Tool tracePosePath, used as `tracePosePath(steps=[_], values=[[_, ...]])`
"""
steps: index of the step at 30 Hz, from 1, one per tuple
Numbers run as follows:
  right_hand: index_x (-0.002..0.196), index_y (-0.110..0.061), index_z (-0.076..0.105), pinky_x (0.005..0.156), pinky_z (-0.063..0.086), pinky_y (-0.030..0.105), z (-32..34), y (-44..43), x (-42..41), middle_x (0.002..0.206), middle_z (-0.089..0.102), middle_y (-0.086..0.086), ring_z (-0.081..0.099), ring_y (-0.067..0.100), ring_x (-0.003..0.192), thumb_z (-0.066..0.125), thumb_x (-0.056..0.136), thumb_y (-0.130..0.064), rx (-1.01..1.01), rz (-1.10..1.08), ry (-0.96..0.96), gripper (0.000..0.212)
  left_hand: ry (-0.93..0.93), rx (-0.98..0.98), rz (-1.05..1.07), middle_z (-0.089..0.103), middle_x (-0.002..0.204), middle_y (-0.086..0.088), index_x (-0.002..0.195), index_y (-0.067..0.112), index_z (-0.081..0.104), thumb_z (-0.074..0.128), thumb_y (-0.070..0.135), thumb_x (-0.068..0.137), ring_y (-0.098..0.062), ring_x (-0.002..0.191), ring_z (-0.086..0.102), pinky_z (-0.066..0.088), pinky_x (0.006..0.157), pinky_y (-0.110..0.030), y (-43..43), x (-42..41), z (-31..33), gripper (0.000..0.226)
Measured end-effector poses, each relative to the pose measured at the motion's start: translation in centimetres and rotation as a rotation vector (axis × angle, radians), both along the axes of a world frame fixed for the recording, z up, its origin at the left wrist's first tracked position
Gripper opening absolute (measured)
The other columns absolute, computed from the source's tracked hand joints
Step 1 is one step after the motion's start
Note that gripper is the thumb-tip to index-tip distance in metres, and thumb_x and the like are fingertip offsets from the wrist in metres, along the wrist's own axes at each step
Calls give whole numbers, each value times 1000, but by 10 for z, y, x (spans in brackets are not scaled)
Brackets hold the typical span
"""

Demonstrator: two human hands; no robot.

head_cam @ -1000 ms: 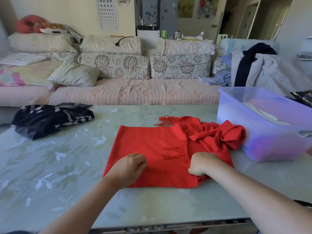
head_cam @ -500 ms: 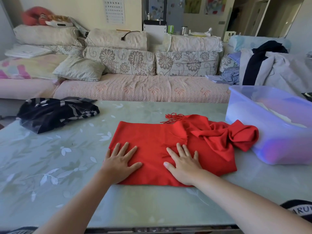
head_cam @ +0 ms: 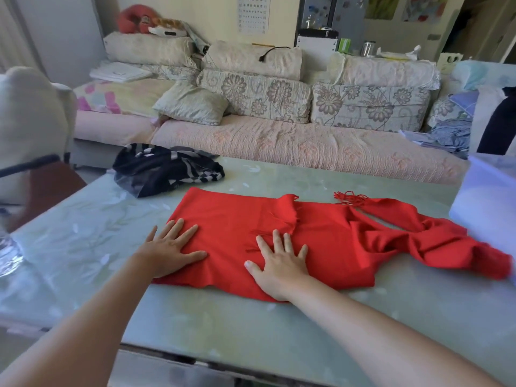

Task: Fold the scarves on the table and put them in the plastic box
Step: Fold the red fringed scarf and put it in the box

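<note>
A red scarf lies partly folded on the pale green table; its left part is flat, its right end is bunched and reaches the plastic box at the right edge. My left hand presses flat on the scarf's left edge, fingers spread. My right hand lies flat on the scarf's middle near the front edge, fingers spread. A black and white striped scarf lies crumpled at the table's far left. The box's inside is out of view.
A sofa with floral cushions runs behind the table. A chair with a pale cover stands at the left. A shiny object sits at the table's left edge. Clothes are piled at the right back.
Both hands went from closed fists on the scarf to flat open palms. The view has swung left, so the box has slid to the right edge. The scarf lies more spread out.
</note>
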State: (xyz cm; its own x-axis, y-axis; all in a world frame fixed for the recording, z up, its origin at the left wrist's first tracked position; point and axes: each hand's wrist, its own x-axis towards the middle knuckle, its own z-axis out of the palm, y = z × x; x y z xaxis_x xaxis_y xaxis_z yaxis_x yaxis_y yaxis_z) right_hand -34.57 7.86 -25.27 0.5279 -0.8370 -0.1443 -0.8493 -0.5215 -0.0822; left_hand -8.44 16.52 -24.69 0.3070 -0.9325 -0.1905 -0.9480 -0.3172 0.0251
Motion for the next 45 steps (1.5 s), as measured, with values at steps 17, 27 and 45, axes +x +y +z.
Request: tracePosePath(steps=[17, 27, 45], values=[[156, -42, 17, 119, 3, 62, -1, -7, 3, 168, 3, 1, 4, 22, 154, 30, 97, -65, -80, -11, -111, 65, 35, -135, -48, -3, 164, 10, 155, 41, 2, -9, 97, 57, -17, 151, -7, -2, 122, -44, 12, -24, -15, 112], [156, -22, 30, 122, 15, 30, 28, -4, -14, 163, 27, 2, 22, 14, 150, 49, 101, -40, 257, -47, -522, 61, -59, -223, -74, 39, 150, -3, 139, 20, 46, 46, 43, 90, -25, 138, 34, 30, 110, -41, -29, -82, 24, 54], [128, -27, 50, 77, 41, 34, 80, -119, -260, 125, 49, 4, 58, 24, 115, 65, 72, -45, -153, -179, 423, 60, 231, -353, -604, 55, 112, 2, 115, 28, 62, 59, 34, 86, -21, 108, 54, 50, 80, -37, -130, -308, 35, 30]])
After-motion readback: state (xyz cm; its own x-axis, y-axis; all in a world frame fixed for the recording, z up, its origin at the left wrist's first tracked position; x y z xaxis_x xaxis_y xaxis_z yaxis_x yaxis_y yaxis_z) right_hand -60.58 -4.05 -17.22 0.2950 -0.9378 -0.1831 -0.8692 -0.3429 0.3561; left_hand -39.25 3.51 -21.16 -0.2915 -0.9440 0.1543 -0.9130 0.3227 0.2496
